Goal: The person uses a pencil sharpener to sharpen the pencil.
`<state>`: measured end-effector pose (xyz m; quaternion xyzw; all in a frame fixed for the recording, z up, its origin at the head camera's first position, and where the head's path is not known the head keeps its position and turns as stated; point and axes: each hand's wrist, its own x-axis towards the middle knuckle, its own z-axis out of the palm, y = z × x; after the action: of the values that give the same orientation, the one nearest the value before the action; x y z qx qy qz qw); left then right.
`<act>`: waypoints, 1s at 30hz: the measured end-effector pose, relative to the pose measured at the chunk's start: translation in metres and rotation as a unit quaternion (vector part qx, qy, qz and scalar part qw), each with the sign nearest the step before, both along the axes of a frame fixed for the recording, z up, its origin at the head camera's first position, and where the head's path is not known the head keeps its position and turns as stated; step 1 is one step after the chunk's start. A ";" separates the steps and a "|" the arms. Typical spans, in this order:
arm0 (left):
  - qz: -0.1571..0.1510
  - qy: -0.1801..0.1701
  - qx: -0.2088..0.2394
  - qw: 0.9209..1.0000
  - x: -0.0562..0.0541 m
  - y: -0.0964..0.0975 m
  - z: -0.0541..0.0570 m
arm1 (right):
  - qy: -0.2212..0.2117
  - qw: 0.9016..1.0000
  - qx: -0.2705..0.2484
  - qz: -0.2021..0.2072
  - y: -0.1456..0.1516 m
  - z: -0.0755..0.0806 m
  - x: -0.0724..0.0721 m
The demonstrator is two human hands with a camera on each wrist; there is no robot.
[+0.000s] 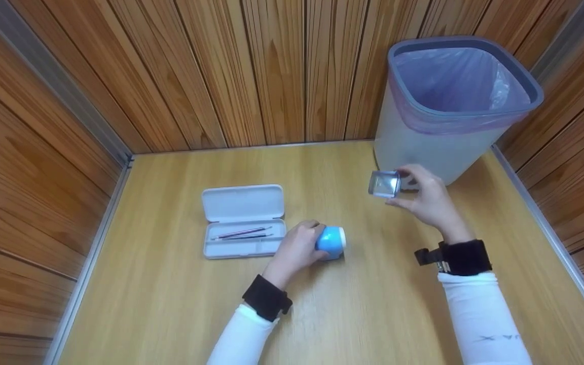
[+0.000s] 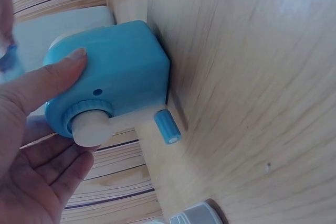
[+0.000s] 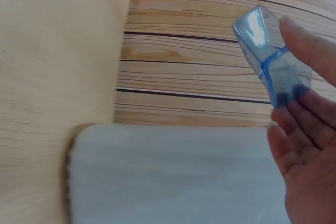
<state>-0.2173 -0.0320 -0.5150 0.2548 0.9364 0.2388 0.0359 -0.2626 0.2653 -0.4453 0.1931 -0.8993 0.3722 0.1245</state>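
My left hand grips a blue crank pencil sharpener resting on the table. The left wrist view shows the thumb on top of the sharpener and fingers behind it. Its white crank with a blue knob faces the camera, hanging down beside the body. My right hand pinches a small clear shavings drawer between thumb and fingers, raised in front of the bin. In the right wrist view the drawer is see-through with a bluish tint, tilted, and fingertips show through its wall.
An open grey pencil case lies left of the left hand, with a few slim pencils inside. At the back right stands a white bin with a grey rim and a pinkish liner. Wood-panelled walls bound the table.
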 end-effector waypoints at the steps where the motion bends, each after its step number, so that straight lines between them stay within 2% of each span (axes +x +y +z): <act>1: 0.002 0.001 -0.001 1.000 0.000 0.000 0.000 | -0.024 1.000 0.003 0.003 0.001 -0.006 0.001; 4: 0.008 0.004 0.000 1.000 -0.001 -0.001 0.000 | -0.096 0.995 0.002 0.011 0.004 -0.023 0.005; 8: 0.010 -0.003 0.007 1.000 -0.003 -0.001 0.000 | -0.190 0.982 0.009 0.017 0.007 -0.044 0.010; 12: 0.012 -0.003 0.015 1.000 -0.004 0.000 -0.001 | -0.251 0.967 0.030 0.020 0.006 -0.060 0.016; 19: 0.014 0.018 0.013 1.000 -0.004 0.001 -0.003 | -0.270 0.960 0.034 0.064 -0.010 -0.081 0.022; 30: 0.014 0.027 0.015 0.999 -0.005 0.001 -0.004 | -0.262 0.961 0.057 0.070 -0.029 -0.094 0.026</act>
<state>-0.2219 -0.0307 -0.5187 0.2487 0.9367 0.2464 0.0039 -0.2371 0.2359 -0.5389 0.1577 -0.9045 0.3655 -0.1528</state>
